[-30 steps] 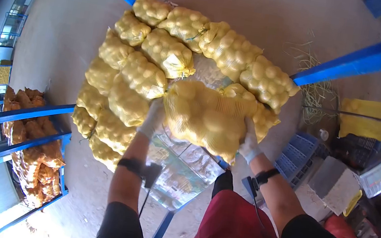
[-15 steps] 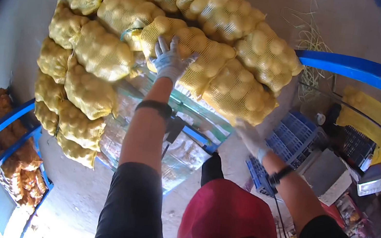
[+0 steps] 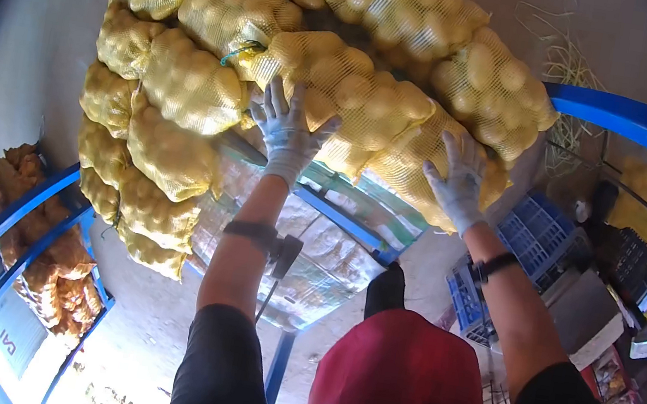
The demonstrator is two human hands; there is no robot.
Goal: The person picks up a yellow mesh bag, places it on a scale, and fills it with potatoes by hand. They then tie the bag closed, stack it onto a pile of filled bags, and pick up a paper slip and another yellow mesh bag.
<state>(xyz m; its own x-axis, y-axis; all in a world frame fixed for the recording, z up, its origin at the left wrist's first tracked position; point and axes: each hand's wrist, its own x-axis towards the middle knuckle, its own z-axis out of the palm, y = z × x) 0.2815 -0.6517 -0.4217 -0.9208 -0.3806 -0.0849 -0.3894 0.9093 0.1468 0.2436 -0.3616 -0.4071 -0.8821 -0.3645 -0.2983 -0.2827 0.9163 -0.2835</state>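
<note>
Yellow mesh sacks filled with round potato-like produce (image 3: 195, 82) are stacked in rows across the upper part of the head view. My left hand (image 3: 288, 131), in a pale glove, lies with spread fingers against the near side of a sack (image 3: 342, 79) in the middle. My right hand (image 3: 459, 180), gloved too, rests with its fingers apart on the sack to the right of it (image 3: 413, 161). Neither hand is closed round anything. A teal tie (image 3: 243, 50) shows at the end of one sack.
Below the sacks is a plastic-covered surface (image 3: 315, 259) with a blue bar. A blue rail (image 3: 636, 123) juts out at the right, above blue crates (image 3: 536, 234). Reddish-brown sacks (image 3: 41, 243) stand in a blue frame at left. A red cap (image 3: 402, 373) fills the bottom middle.
My right hand has moved up from beside the sack onto it, fingers spread. My left hand has shifted slightly down and right on the sacks. The view has shifted a little.
</note>
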